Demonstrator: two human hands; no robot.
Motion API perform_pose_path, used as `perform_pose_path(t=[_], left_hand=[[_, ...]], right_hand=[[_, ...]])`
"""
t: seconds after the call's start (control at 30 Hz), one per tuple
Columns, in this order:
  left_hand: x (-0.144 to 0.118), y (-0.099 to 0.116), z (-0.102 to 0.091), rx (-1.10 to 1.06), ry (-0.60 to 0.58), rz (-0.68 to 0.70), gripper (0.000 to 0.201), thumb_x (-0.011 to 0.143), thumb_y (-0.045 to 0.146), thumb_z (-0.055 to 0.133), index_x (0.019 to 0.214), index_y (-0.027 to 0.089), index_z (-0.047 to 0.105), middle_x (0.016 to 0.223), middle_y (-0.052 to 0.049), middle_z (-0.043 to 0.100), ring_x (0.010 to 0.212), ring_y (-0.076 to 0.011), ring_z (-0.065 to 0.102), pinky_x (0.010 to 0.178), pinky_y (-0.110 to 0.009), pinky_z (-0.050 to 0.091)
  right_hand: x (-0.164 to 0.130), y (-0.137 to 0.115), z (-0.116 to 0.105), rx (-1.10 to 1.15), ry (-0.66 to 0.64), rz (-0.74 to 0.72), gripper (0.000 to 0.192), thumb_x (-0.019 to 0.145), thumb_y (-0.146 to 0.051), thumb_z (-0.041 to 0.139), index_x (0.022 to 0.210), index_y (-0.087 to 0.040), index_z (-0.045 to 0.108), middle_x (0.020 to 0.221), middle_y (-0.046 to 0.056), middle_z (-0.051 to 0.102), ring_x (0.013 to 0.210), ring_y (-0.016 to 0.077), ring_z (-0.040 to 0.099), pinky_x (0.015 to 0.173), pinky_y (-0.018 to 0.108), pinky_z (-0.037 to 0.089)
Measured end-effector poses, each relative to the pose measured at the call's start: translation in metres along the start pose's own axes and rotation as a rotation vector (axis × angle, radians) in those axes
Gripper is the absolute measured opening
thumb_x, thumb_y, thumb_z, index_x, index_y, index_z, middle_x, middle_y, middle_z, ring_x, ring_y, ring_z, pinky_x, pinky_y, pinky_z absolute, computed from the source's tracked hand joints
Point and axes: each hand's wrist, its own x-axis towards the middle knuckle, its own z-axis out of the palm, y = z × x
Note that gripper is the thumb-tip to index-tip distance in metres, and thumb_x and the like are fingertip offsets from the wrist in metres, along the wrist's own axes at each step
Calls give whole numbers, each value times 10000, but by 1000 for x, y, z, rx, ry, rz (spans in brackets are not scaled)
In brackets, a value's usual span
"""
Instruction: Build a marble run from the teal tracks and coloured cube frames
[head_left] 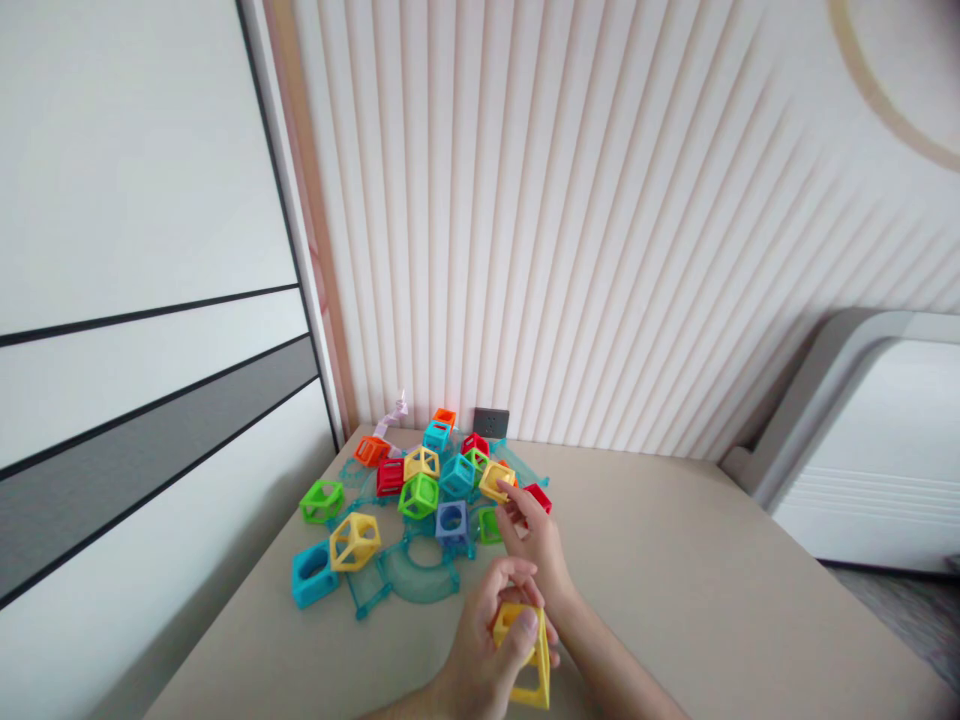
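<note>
A head-worn camera looks down at a beige tabletop [675,560] set into a corner, with a ribbed, pale wall [600,220] behind and a white panelled wall with grey and black bands [135,300] to the left.

Near the bottom centre, the left hand [487,640] is curled around a yellow open-frame block [529,660], thumb across its front face and fingers wrapped behind it. The block is held just above the table edge, tilted, with its lower part hanging below the hand.

The right hand [536,540] reaches forward, beyond the left hand, to the near right edge of a heap of toy pieces. Its fingers are bent and partly closed, with the fingertips touching a yellow cube frame [496,480] in the heap; whether they actually grip it cannot be told. A red piece [538,495] lies just beside the fingers.

The heap sits in the corner of the table. It holds hollow cube frames in many colours: a green one [322,500] at the far left, a light blue one [313,573] nearest the camera with a yellow one [355,541] touching it, a dark blue one [451,522] in the middle, a green one [418,495] behind that, plus orange, red and teal cubes farther back. Clear teal curved track pieces [420,575] lie flat under and in front of the cubes. A dark wall socket [490,422] sits on the wall just behind the heap. A white rounded cabinet or appliance [870,440] stands at the right.
</note>
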Motion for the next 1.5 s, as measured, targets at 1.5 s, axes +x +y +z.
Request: perform_pose_path(t=[1.5], left_hand=[[53, 113, -173, 1698, 212, 269, 359, 956, 418, 540, 1240, 203, 582, 1333, -130, 565, 1285, -309, 544, 1091, -483, 453]], right_hand=[[-25, -19, -20, -145, -202, -431, 392, 927, -75, 510, 1258, -264, 596, 1137, 88, 697, 1043, 245, 651, 917, 414, 555]])
